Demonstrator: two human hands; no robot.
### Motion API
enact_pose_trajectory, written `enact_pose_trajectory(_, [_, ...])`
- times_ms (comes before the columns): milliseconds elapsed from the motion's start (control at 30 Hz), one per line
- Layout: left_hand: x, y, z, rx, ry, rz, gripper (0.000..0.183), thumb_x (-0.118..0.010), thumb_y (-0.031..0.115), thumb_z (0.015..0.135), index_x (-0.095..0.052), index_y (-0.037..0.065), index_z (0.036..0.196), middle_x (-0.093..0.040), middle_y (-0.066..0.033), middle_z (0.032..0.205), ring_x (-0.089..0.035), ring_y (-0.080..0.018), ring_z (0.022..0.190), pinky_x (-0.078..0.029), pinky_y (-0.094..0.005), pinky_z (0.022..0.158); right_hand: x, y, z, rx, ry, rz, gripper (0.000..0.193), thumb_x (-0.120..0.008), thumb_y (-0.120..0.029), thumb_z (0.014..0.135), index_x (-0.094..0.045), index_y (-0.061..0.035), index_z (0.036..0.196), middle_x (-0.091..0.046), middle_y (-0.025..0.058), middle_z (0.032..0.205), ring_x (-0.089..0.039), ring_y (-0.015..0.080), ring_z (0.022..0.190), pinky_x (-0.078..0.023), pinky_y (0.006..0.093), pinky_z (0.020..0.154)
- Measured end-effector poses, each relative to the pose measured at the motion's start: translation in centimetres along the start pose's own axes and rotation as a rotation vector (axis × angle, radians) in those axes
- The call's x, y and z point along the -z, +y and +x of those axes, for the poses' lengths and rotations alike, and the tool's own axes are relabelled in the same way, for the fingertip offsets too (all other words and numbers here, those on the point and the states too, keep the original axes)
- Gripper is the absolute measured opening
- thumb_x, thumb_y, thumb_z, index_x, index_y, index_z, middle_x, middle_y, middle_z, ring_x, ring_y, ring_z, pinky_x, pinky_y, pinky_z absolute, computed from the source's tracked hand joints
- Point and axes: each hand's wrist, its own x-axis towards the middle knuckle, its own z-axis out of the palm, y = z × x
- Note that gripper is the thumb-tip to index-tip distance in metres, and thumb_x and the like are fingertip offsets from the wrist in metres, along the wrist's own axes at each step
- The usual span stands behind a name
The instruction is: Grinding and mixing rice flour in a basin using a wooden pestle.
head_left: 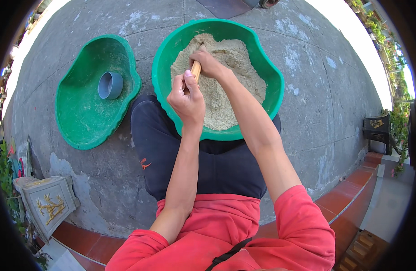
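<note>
A large green basin (162, 67) stands in front of me, between my thighs, with a heap of pale beige, flour-like powder (226, 106) in it. Both fists are closed around a light wooden stick (196, 71) that slants over the powder. My left hand (186, 98) grips its nearer end with the thumb up. Farther along, my right hand (205, 62) wraps the stick close to the powder's surface. What is at the stick's far end is hidden by my right hand and the powder.
To the left, a second green basin (77, 110) lies on the grey concrete floor (316, 113), holding a blue-grey cup (110, 85). A decorated planter (49, 203) stands at the lower left, a dark pot (377, 128) at the right. Red tiles (348, 192) edge a step behind me.
</note>
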Motion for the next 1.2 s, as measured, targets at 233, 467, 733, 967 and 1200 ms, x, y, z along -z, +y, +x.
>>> enact_pose_trajectory(233, [1.1, -0.2, 0.6, 0.135, 0.018, -0.075, 0.028, -0.055, 0.016, 0.1, -0.061, -0.002, 0.079, -0.057, -0.0019, 0.055, -0.054, -0.0064, 0.051, -0.042, -0.0227, 0.052, -4.0, -3.0, -3.7, -0.216, 0.181, 0.171, 0.034, -0.084, -0.032, 0.071, -0.063, -0.0064, 0.077, -0.065, 0.0147, 0.084, -0.057, 0.0368, 0.09, -0.048, 0.0461, 0.076])
enact_pose_trajectory(467, [4.4, 1.5, 3.3, 0.314, 0.087, -0.313, 0.031, -0.051, 0.02, 0.099, -0.059, -0.003, 0.078, -0.053, -0.0053, 0.048, -0.052, -0.0123, 0.04, -0.051, -0.0299, 0.05, -3.4, -8.0, -8.9, -0.638, -0.005, -0.126, 0.018, -0.068, -0.019, 0.078, -0.063, -0.0061, 0.089, -0.066, 0.0193, 0.087, -0.063, 0.0399, 0.091, -0.053, 0.053, 0.078])
enact_pose_trajectory(733, [7.7, 2.8, 4.7, 0.437, 0.115, -0.46, 0.024, -0.051, 0.017, 0.099, -0.059, 0.001, 0.083, -0.037, 0.0023, 0.049, -0.038, -0.0086, 0.037, -0.042, -0.0284, 0.043, -0.5, -14.9, -9.7, -0.786, -0.284, 0.014, 0.029, -0.07, -0.028, 0.082, -0.063, -0.0028, 0.093, -0.068, 0.0233, 0.092, -0.066, 0.0421, 0.09, -0.052, 0.0548, 0.079])
enact_pose_trajectory(967, [10.7, 9.1, 4.6, 0.058, 0.297, -0.531, 0.028, -0.05, 0.017, 0.1, -0.054, -0.001, 0.08, -0.036, 0.0011, 0.047, -0.036, -0.0074, 0.036, -0.038, -0.0258, 0.04, 0.4, -19.7, -3.7, -0.394, -0.011, 0.189, 0.017, -0.072, -0.014, 0.075, -0.063, -0.0023, 0.083, -0.068, 0.0174, 0.084, -0.065, 0.0405, 0.085, -0.051, 0.0504, 0.073])
enact_pose_trajectory(1200, [7.2, 3.9, 4.4, 0.037, 0.29, -0.4, 0.029, -0.051, 0.018, 0.101, -0.055, -0.002, 0.08, -0.046, -0.0002, 0.049, -0.045, -0.006, 0.043, -0.046, -0.0246, 0.054, -3.1, -13.0, 2.2, -0.102, 0.112, 0.308, 0.035, -0.08, -0.028, 0.076, -0.057, -0.0017, 0.076, -0.062, 0.0167, 0.075, -0.058, 0.0361, 0.077, -0.045, 0.0448, 0.067])
